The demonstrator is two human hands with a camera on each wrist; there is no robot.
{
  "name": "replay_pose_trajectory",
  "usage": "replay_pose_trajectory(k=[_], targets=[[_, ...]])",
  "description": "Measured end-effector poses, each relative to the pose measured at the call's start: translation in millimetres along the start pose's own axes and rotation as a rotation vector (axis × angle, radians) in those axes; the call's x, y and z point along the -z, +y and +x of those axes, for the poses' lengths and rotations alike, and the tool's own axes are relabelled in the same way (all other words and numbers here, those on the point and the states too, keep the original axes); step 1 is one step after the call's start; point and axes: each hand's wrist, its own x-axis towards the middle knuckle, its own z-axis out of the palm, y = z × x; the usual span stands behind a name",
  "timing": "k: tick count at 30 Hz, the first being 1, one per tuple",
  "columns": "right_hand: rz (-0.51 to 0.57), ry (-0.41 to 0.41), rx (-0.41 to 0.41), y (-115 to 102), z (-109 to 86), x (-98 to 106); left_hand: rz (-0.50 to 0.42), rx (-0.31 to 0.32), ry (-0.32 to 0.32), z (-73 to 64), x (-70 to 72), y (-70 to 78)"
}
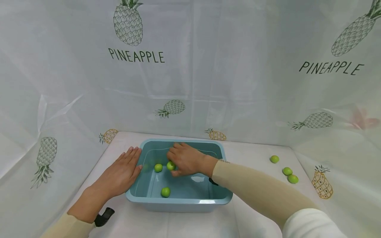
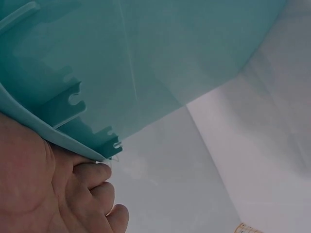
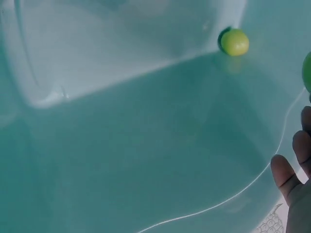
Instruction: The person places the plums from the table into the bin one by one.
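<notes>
A blue-green plastic tub (image 1: 178, 200) stands on the table. My right hand (image 1: 187, 160) reaches down inside it and holds a small green lime (image 1: 171, 165) between fingers and thumb. Part of that lime (image 3: 307, 73) shows at the right edge of the right wrist view, by the fingertips. Two more limes lie in the tub: one lime (image 1: 158, 168) just left of the held one, another lime (image 1: 165, 192) near the front wall. My left hand (image 1: 120, 172) rests with straight fingers along the tub's left rim. In the left wrist view its palm side lies against the rim.
Three limes lie on the table at the right: a single lime (image 1: 274, 159) farther back, then a lime (image 1: 287, 171) and a lime (image 1: 293, 178) side by side. A white pineapple-printed sheet (image 1: 238, 82) hangs behind and at both sides of the white-covered table (image 1: 250, 155).
</notes>
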Motion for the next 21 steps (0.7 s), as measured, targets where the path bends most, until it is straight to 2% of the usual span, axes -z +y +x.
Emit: replay_pose_trajectory(k=[21], targets=[[0.007,-0.002,0.018,-1.9,-1.0,-3.9,-0.006,0.002,-0.003,-0.2,-0.2,1.0]])
